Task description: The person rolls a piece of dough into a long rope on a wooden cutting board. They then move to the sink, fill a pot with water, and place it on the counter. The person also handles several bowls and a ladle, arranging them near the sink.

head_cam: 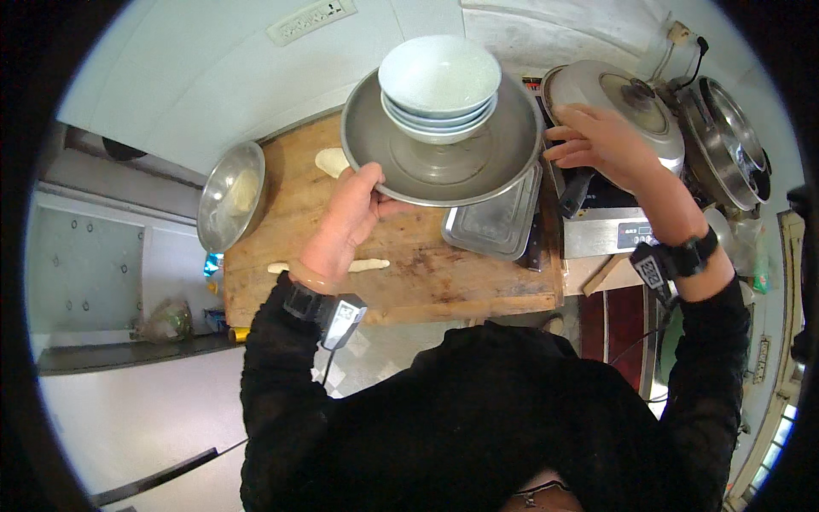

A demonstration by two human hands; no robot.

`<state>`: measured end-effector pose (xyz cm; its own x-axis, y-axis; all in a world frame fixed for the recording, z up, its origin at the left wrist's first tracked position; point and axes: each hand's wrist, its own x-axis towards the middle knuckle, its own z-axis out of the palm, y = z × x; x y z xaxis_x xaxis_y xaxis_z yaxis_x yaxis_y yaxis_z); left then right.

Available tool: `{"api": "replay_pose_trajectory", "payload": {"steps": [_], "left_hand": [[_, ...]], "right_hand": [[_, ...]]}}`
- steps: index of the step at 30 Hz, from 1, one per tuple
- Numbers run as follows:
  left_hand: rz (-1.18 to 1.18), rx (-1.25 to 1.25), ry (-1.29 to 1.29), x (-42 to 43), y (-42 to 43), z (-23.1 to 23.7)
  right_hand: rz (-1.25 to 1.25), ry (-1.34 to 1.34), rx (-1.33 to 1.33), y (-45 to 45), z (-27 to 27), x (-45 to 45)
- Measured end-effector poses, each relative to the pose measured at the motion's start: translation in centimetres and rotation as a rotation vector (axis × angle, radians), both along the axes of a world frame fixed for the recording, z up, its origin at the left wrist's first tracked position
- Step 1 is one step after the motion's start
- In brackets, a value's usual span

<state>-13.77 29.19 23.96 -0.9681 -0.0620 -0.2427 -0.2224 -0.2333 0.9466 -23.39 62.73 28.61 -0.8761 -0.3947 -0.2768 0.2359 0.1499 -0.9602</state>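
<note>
My left hand (349, 208) grips the near-left rim of a wide stainless steel basin (448, 185), thumb on top and fingers underneath. Inside the basin, toward its far side, stands a stack of several pale bowls (441, 73). My right hand (604, 144) is just right of the basin's rim, fingers spread and holding nothing, in front of a domed pot lid (576, 83). Partly under the basin in view is a rectangular metal container (489, 227). A flat piece of dough (329, 161) shows at the basin's left. A dough strip (371, 264) lies behind my left wrist, partly hidden.
A wooden board (416, 291) covers the worktop. At its left edge a tilted metal bowl (211, 224) holds dough (243, 191). A knife (535, 246) lies beside the container. On the right are an induction cooker (588, 237), a black pan handle (578, 191) and stacked metal pans (716, 160).
</note>
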Motion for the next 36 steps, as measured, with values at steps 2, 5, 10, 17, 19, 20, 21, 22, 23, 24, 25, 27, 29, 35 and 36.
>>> {"api": "replay_pose_trajectory", "payload": {"steps": [2,5,10,17,19,20,21,22,23,24,25,27,29,35,36], "left_hand": [[0.005,0.036,-0.038,-1.3,-1.4,-2.7],[0.054,0.064,-0.066,-2.2,-2.1,-7.5],[0.073,0.098,-0.132,-3.0,-1.7,-14.7],[-0.165,-0.322,0.016,-1.8,2.3,-21.8],[-0.231,-0.424,0.166,-2.0,4.0,-23.2],[-0.277,-0.404,0.127,-2.1,4.3,-23.6],[-0.35,-0.393,0.22,-2.2,4.8,-23.9],[-0.255,-0.092,0.037,-2.3,5.2,-24.2],[-0.163,0.29,-0.102,-2.3,5.3,-24.3],[-0.15,0.187,-0.115,-2.5,5.4,-24.3],[-0.156,0.163,-0.104,-2.6,5.1,-24.2],[-0.131,0.16,-0.189,-2.9,4.7,-23.8],[-0.086,0.162,-0.258,-3.1,4.5,-23.1],[-0.053,0.001,-0.331,-1.2,7.0,-19.4],[0.002,-0.001,-0.308,-0.1,7.9,-18.8]], "right_hand": [[-0.068,0.11,0.029,2.0,0.9,0.9],[-0.079,0.258,-0.003,7.4,2.0,3.3],[-0.473,0.228,0.061,15.2,2.2,7.6],[-0.801,0.139,0.152,20.2,0.5,14.7],[-0.786,0.146,0.086,21.2,-0.7,17.3],[-0.794,0.075,0.013,21.8,-1.4,18.3],[-0.781,0.045,-0.024,22.2,-2.1,19.4],[-0.824,-0.01,-0.029,22.7,-2.7,21.1],[-0.868,-0.052,-0.033,23.1,-3.4,22.2],[-0.915,-0.083,-0.044,23.8,-3.8,23.4],[-0.956,-0.125,-0.036,24.3,-4.2,24.8],[-1.026,-0.166,-0.052,25.3,-4.8,27.4],[-1.058,-0.156,-0.079,26.7,-5.3,29.0],[-1.329,0.019,0.021,37.7,-7.7,35.8],[-1.428,0.063,0.092,40.5,-8.4,37.0]]}}
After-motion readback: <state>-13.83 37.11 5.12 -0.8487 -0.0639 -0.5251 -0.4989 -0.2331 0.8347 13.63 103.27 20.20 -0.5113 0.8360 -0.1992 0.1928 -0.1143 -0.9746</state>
